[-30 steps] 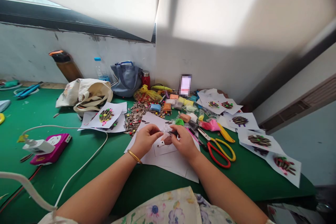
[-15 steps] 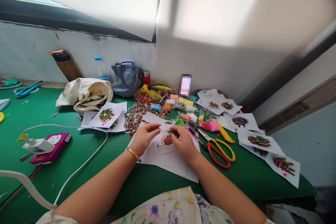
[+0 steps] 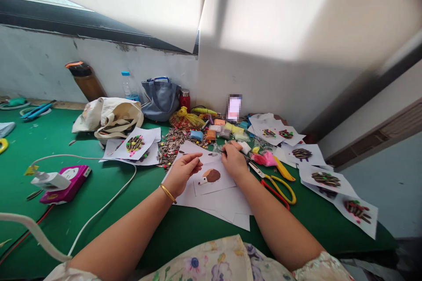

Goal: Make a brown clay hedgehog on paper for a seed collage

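On a white sheet of paper [image 3: 219,185] lies a flat hedgehog shape [image 3: 211,176] with a brown body and a pale face with dark dots. My left hand [image 3: 183,173] is just left of it, thumb and fingertips pressed together; whether anything is between them is hidden. To the upper right of the hedgehog, my right hand [image 3: 235,163] has its fingers curled, next to a clear plastic wrapper [image 3: 216,149] and a brownish-orange clay lump [image 3: 236,145]. What its fingertips grip cannot be made out. Scissors [image 3: 278,186] with red and yellow handles lie beside my right wrist.
A pile of sunflower seeds [image 3: 173,145] and coloured clay packs [image 3: 211,135] sit behind the paper. Finished seed pictures [image 3: 325,178] lie at right, others [image 3: 135,145] at left. A white cable [image 3: 108,204] runs from a purple power strip [image 3: 66,185].
My right hand has moved up and right, away from the hedgehog, uncovering its brown body. My left hand stays nearly in place, its fingers drawn closer together.
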Available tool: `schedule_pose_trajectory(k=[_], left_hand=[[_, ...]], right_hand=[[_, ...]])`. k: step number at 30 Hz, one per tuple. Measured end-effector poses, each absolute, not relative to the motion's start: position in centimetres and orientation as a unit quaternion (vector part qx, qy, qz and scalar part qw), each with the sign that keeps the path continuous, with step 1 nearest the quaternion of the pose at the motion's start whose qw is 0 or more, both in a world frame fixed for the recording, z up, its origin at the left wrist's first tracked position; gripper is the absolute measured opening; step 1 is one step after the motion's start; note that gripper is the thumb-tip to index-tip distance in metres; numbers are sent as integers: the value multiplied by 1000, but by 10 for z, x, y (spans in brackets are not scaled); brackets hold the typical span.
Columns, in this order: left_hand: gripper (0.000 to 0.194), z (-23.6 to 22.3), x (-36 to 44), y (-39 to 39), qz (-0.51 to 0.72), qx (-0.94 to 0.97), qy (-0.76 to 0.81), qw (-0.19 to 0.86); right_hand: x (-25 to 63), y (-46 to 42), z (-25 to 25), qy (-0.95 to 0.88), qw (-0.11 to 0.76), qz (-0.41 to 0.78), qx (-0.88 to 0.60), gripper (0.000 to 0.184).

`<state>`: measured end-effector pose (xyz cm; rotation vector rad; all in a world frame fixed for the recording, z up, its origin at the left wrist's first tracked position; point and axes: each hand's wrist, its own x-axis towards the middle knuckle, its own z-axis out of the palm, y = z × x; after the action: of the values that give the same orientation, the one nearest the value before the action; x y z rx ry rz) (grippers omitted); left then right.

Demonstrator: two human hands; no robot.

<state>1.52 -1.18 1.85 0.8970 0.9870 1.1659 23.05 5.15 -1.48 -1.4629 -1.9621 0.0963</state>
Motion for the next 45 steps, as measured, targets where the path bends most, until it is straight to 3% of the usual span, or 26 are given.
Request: schedule_pose_trajectory(k=[4, 9, 19, 30, 32, 35, 37, 41, 45], left_hand=[[45, 19, 14, -13, 499, 367, 403, 674], [42, 23, 15, -14, 489, 363, 399, 685], [37, 17, 20, -18, 466, 438, 396, 659], [45, 10, 23, -21, 384, 631, 454, 498], [44, 11, 18, -17, 390, 674, 474, 411], [25, 11, 10, -11, 389, 744, 494, 227], [27, 9, 8, -7, 352, 782, 487, 167], [42, 0, 9, -5, 283, 817, 483, 141], [38, -4, 13, -4, 245, 817, 511, 104]], right_hand=[[234, 64, -17, -777, 309, 20, -548, 23], [236, 50, -15, -784, 355, -16, -509, 37], [209, -26, 10, -799, 428, 92, -413, 25], [202, -34, 8, -789, 446, 151, -394, 10], [209, -28, 5, -763, 469, 159, -415, 11], [226, -14, -1, -704, 476, 180, -495, 18], [237, -6, -5, -688, 461, 208, -521, 21], [247, 2, -12, -693, 451, 213, -521, 21], [243, 2, -15, -689, 459, 227, -513, 20]])
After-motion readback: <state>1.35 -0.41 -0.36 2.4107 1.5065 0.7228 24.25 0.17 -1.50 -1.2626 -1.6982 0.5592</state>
